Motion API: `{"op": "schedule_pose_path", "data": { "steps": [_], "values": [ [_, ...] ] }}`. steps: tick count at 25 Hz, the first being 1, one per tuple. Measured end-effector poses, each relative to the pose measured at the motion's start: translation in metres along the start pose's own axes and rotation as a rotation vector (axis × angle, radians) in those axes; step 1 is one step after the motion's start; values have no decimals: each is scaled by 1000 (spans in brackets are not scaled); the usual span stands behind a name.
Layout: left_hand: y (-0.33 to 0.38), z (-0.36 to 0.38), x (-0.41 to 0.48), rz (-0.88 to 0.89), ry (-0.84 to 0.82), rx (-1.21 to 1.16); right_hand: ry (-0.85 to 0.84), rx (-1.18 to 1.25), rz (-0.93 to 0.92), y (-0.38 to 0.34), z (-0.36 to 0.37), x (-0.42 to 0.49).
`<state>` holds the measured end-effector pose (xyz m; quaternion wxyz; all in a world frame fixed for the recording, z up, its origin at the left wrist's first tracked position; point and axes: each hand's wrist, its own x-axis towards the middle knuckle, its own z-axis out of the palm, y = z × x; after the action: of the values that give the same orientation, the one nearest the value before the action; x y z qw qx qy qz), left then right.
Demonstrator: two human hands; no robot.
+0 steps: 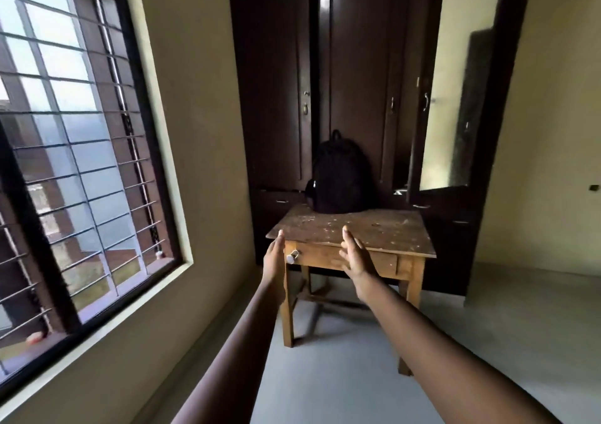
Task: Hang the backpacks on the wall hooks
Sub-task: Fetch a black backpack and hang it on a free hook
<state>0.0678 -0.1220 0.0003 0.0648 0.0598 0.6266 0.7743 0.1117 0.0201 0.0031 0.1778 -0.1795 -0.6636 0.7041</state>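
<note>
Two hands, left hand (274, 261) and right hand (356, 257), spread empty before rounded black backpack (338, 176) on scuffed wooden table (374, 228).

A small wooden table (374, 228) stands on a pale grey floor (487, 342) in front of a dark wooden wardrobe (276, 98), its worn top speckled with light flecks and scuffs. One thing rests on it — a black backpack (338, 176), upright at the far edge of the top, its carry loop pointing up and its back close to the wardrobe doors. The near part of the tabletop is bare. A drawer with a round pale knob (292, 256) sits under the front edge — shut, with its front flush to the frame.
</note>
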Motion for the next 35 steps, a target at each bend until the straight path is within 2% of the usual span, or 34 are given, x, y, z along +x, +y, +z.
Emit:
{"op": "schedule_pose_path", "data": {
  "steps": [7,12,18,21,25,30,35],
  "values": [
    [-51,54,187,-54,-22,13,32,5,22,15,-15,186],
    [-64,107,335,-117,-4,5,-31,-23,30,8,-19,349],
    [-78,135,504,-77,36,43,-38,-209,-15,-2,-3,542],
    [-75,148,596,-27,6,5,2,-377,-107,-10,11,641],
    [-76,169,723,-48,-32,1,7,-646,-199,-39,22,743],
    [-51,225,838,-23,-8,72,-195,-989,-155,-74,18,867],
    [-51,274,936,43,41,148,-157,-1285,-438,-93,22,996]
  ]
}}
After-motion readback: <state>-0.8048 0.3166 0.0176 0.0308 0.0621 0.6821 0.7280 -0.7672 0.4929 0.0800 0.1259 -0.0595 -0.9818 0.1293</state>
